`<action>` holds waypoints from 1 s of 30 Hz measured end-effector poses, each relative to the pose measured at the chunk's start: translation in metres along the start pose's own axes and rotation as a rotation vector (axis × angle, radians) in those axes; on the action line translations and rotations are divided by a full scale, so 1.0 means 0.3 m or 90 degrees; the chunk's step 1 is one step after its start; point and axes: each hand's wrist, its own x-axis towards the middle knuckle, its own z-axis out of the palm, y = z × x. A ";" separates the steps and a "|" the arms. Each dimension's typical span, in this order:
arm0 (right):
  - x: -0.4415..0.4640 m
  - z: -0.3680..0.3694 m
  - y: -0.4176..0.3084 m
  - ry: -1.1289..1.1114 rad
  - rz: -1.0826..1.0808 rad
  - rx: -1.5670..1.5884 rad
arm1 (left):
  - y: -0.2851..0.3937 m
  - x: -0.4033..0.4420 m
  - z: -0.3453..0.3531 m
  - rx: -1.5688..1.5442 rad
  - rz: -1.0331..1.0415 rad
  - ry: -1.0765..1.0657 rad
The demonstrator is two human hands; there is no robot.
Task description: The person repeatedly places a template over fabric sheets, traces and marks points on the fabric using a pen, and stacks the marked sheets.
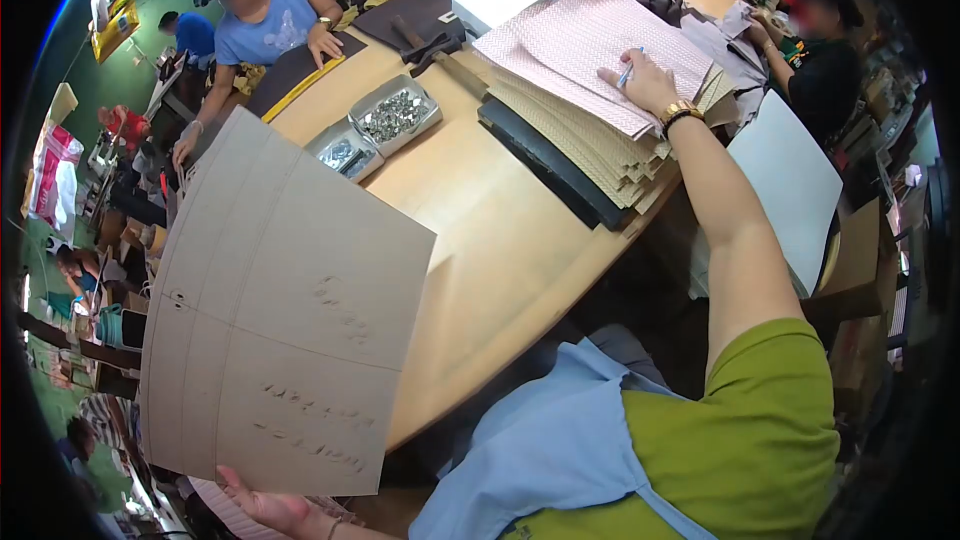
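Observation:
My left hand (268, 505) grips the lower edge of a large grey-brown cardboard pattern piece (290, 310), its thumb in front and the other fingers behind, mostly hidden. The cardboard is held up and tilted, with ruled lines and handwriting on its face. My right hand (645, 83) is closed on a slim blue-and-white pen (627, 72) and rests on a pink-white patterned sheet (580, 50). That sheet tops a stack of cream woven-textured sheets (590, 155), which sits on a black slab (550, 160).
Trays of small metal pieces (393, 117) stand mid-table (500, 280). White boxes (497, 5) are behind the stack. Across the table, a person in blue (265, 15) handles dark material with a yellow strip (305, 77). Another person (825, 55) works at right, near a white board (785, 190).

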 end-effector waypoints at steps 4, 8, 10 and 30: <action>-0.059 -0.011 -0.065 -0.072 -0.068 0.062 | -0.028 -0.015 0.011 -0.015 0.002 -0.047; -0.113 0.020 -0.116 -0.043 -0.086 0.048 | -0.085 -0.015 0.033 0.052 0.024 -0.083; -0.124 0.008 -0.122 -0.003 -0.154 0.047 | -0.081 -0.027 0.074 0.028 0.018 -0.109; -0.670 0.035 -0.571 -0.498 -0.326 0.725 | -0.112 0.016 0.131 0.060 -0.006 -0.082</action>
